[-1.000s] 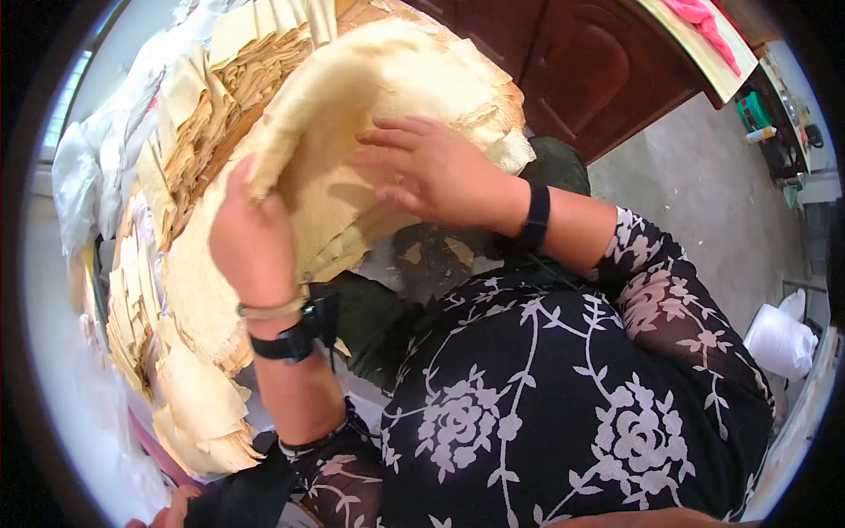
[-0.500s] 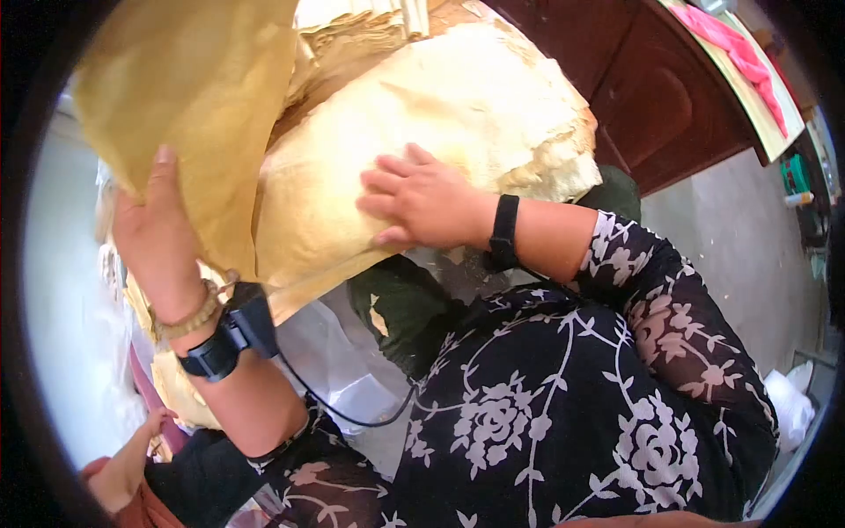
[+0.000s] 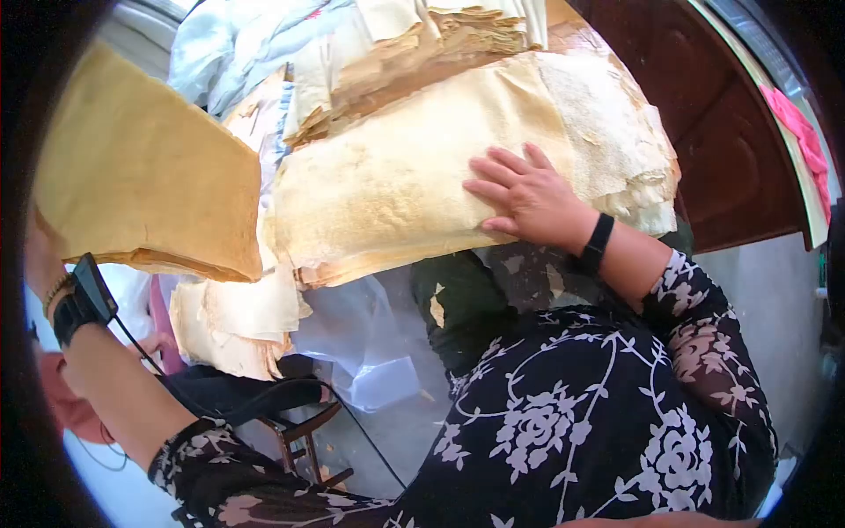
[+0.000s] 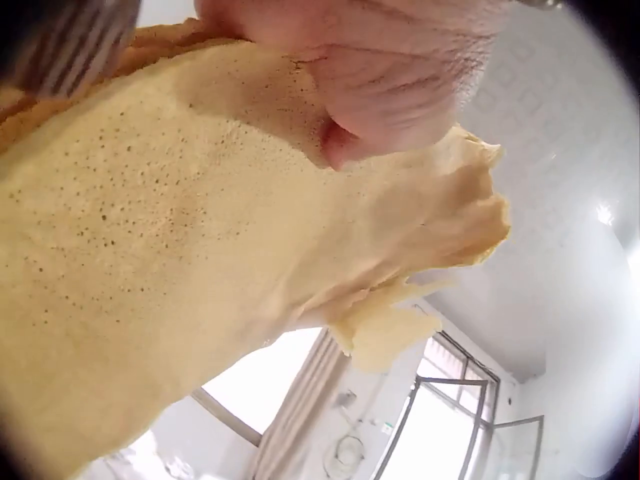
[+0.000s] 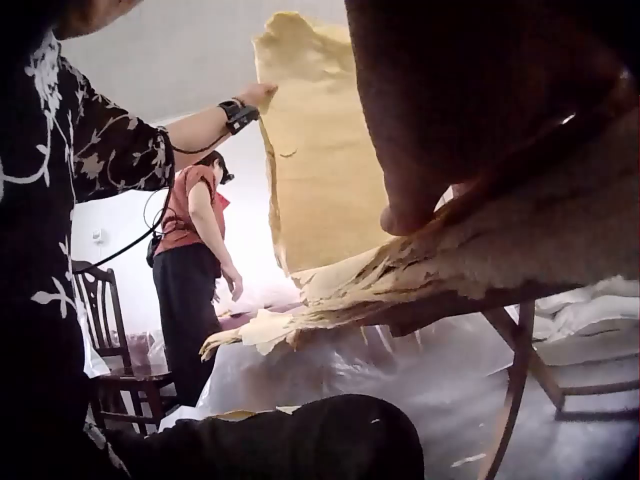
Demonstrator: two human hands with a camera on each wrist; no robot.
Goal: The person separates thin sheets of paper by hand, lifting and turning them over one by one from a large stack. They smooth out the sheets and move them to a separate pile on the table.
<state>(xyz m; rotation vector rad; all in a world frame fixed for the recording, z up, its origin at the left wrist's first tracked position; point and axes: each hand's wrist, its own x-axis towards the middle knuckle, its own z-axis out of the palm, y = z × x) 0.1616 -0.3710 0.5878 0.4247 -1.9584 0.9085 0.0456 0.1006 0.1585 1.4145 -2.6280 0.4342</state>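
Observation:
A large, thin yellow-brown flatbread (image 3: 150, 158) hangs at the far left of the head view. My left hand (image 3: 46, 251) grips its edge and holds it up away from the pile. In the left wrist view, the fingers (image 4: 390, 80) of that hand bend over the flatbread, whose face is dotted with small holes and whose edge is torn. My right hand (image 3: 539, 201) rests palm down with fingers spread on a thick stack of pale flatbreads (image 3: 378, 194). Ragged layered edges of that stack (image 5: 370, 290) show in the right wrist view, beneath the darkened right hand.
Folded flatbreads (image 3: 431, 48) lie behind the stack beside plastic bags (image 3: 255, 44). More flatbread pieces (image 3: 233, 321) sit at the lower left. A dark red cabinet (image 3: 695, 132) stands at the right. Another person (image 5: 195, 240) is beyond, near a wooden chair (image 5: 110, 330).
The left hand has lifted the flatbread off the stack and carried it to the left. My right hand has come down from above the bread to lie on the stack.

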